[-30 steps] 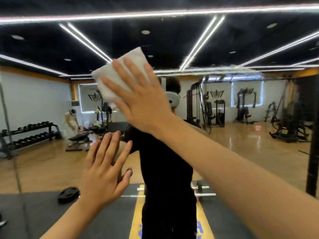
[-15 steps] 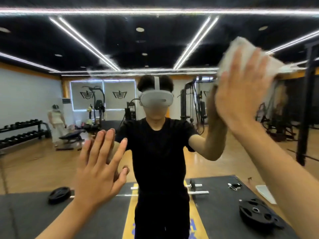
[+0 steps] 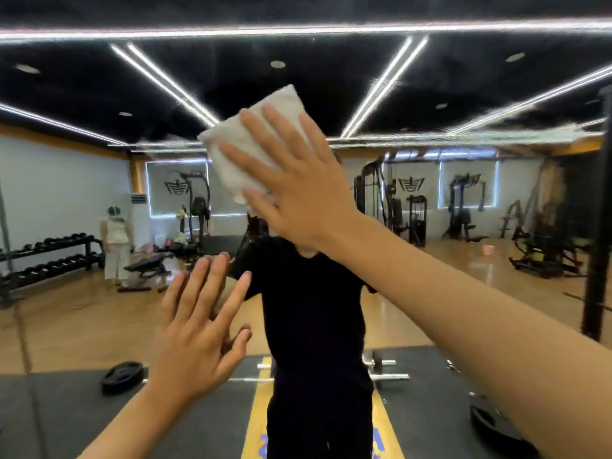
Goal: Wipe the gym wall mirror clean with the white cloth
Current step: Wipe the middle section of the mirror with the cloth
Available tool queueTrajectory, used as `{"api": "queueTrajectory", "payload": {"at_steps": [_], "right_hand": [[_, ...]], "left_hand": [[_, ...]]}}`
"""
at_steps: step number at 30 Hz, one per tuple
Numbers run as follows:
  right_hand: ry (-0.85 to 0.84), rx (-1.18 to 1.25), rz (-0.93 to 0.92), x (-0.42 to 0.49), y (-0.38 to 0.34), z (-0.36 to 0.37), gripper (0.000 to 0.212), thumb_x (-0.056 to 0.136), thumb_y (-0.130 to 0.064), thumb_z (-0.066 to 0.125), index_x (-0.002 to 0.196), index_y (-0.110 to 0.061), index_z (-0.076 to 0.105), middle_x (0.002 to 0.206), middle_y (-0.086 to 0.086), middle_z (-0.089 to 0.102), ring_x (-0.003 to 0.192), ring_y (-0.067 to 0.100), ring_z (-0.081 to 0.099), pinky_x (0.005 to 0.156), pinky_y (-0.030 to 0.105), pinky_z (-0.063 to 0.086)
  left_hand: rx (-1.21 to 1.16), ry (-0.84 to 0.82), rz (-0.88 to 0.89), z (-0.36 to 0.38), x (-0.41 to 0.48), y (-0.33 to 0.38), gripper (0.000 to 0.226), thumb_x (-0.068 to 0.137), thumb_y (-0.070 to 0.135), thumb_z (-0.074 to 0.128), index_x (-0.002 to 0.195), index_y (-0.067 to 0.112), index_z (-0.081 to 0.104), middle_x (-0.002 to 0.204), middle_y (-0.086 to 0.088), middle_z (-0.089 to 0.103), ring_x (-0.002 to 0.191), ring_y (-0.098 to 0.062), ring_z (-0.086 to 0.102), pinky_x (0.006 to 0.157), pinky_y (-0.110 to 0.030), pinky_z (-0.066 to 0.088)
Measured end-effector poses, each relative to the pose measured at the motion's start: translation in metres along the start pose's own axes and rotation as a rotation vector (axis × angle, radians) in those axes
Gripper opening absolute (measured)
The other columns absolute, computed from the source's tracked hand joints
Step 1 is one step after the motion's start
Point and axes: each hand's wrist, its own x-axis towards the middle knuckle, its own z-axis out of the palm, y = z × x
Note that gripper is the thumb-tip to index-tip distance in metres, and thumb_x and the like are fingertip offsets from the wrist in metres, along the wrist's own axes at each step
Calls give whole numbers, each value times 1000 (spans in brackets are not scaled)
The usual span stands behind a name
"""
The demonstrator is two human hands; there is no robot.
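Bright, even light comes from white LED strips (image 3: 298,30) crossing the black ceiling (image 3: 331,77) between 10 and 2 o'clock; wide-angle distortion bows the one at 12. A streaky haze smears the mirror (image 3: 516,127) at 2 o'clock. Soft glare sits on the wooden floor (image 3: 457,251) at 3 o'clock; distant machines (image 3: 543,253) look blurred.

Two hands, left hand (image 3: 195,329) and right hand (image 3: 298,193); one white cloth (image 3: 251,144); one mirror (image 3: 430,293); two weight plates (image 3: 122,376); one dumbbell rack (image 3: 49,260).
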Motion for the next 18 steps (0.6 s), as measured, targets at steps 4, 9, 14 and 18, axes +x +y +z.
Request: {"api": "queueTrajectory", "payload": {"at_steps": [4,9,14,18], "right_hand": [[28,-6,299,-85,82,-12,61,111,-51,29,167,-30,23,176,10,11,163,33,5,129,59,5],[-36,-17,691,-191,147,-34,63,111,-54,18,169,-30,7,177,9,-2,163,31,-4,128,63,4],[62,17,1020,-175,91,-19,63,112,-49,13,169,-26,1,176,14,-5,162,37,-6,126,66,4],[50,126,735,-114,-24,6,62,113,-44,18,169,-25,3,176,14,-8,162,36,-10,126,66,-2]], "left_hand": [[5,13,4,2,0,0,71,96,43,49,161,15,39,174,-19,21,160,-39,21,127,-60,20],[3,52,0,5,1,3,69,98,44,47,160,15,40,175,-17,17,161,-38,19,129,-58,16],[39,42,-8,7,0,4,69,100,45,46,161,15,39,174,-19,18,160,-40,21,128,-60,18],[27,38,-11,5,1,6,70,99,44,47,162,15,37,175,-18,17,161,-38,19,130,-57,13]]}}
